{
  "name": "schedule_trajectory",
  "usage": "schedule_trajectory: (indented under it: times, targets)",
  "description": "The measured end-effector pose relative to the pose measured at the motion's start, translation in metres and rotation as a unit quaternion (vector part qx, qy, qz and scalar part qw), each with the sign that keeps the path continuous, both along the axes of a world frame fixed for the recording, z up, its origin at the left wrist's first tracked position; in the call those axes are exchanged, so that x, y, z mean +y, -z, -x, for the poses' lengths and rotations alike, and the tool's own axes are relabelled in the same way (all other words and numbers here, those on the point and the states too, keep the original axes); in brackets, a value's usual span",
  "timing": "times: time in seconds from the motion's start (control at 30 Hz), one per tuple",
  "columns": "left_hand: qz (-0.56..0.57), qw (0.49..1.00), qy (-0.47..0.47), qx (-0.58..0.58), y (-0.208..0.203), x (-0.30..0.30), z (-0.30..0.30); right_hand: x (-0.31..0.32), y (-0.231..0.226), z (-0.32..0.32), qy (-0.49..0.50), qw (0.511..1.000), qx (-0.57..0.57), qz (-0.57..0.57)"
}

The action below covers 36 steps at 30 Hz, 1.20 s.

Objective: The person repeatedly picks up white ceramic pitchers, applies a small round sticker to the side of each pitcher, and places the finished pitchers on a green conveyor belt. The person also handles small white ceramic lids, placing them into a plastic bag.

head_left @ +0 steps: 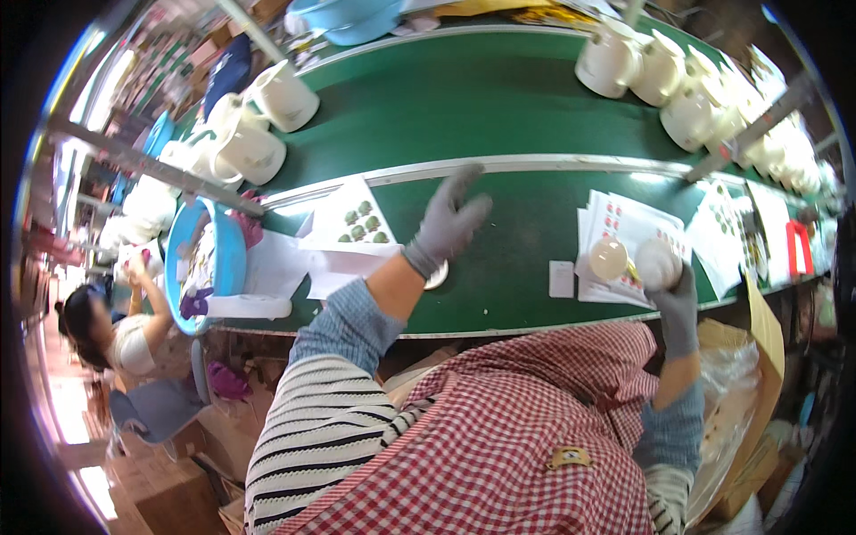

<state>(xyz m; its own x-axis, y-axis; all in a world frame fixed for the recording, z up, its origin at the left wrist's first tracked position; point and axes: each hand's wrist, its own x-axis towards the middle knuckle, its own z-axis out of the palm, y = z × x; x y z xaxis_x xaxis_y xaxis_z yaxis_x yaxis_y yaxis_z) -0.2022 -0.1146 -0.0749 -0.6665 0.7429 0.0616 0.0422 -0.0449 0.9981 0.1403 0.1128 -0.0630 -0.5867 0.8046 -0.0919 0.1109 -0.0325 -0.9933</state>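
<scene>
My left hand (450, 223), in a grey glove, is stretched over the green table near the metal strip, its fingers and thumb apart and nothing in it. Partly hidden under that wrist lies a round white piece (437, 275). My right hand (679, 308), gloved as well, grips a white, round, cup-like piece (658, 262) from its right side, above printed sheets. Just left of it a round cream-coloured piece (609, 258) rests on the sheets with red printed motifs (615, 214). A small white card (561, 278) lies beside these sheets.
Cream jugs (611, 62) stand in a row at the far right, with more jugs (283, 96) at the left. A blue basin (234, 250) and sheets with green motifs (361, 214) are on the left. Metal posts (749, 134) flank the table. Another person (134, 343) sits far left.
</scene>
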Motion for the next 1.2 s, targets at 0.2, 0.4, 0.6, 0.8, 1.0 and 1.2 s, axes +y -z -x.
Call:
schedule_trajectory:
  times: [0.2,0.4,0.6,0.8,1.0,1.2]
  targets:
    - [-0.005,0.945,-0.327,0.03,0.016,-0.019,0.19,-0.068,-0.047,-0.052,-0.318,0.931,-0.18,-0.021]
    - [0.494,0.671,-0.504,0.229,-0.04,-0.122,0.33,-0.121,-0.051,-0.049,-0.29,0.934,-0.185,0.098]
    - [0.628,0.561,-0.476,0.255,-0.057,-0.207,0.394,-0.169,-0.055,-0.009,-0.11,0.92,0.03,0.375]
    - [0.693,0.584,-0.358,0.225,-0.069,-0.23,0.424,-0.173,-0.041,-0.006,-0.045,0.906,0.007,0.421]
    - [0.681,0.512,-0.395,0.343,-0.061,-0.187,0.379,-0.17,-0.029,-0.03,0.025,0.916,0.016,0.401]
    - [0.556,0.578,-0.288,0.524,-0.067,-0.13,0.34,-0.161,-0.006,-0.104,0.097,0.926,0.049,0.36]
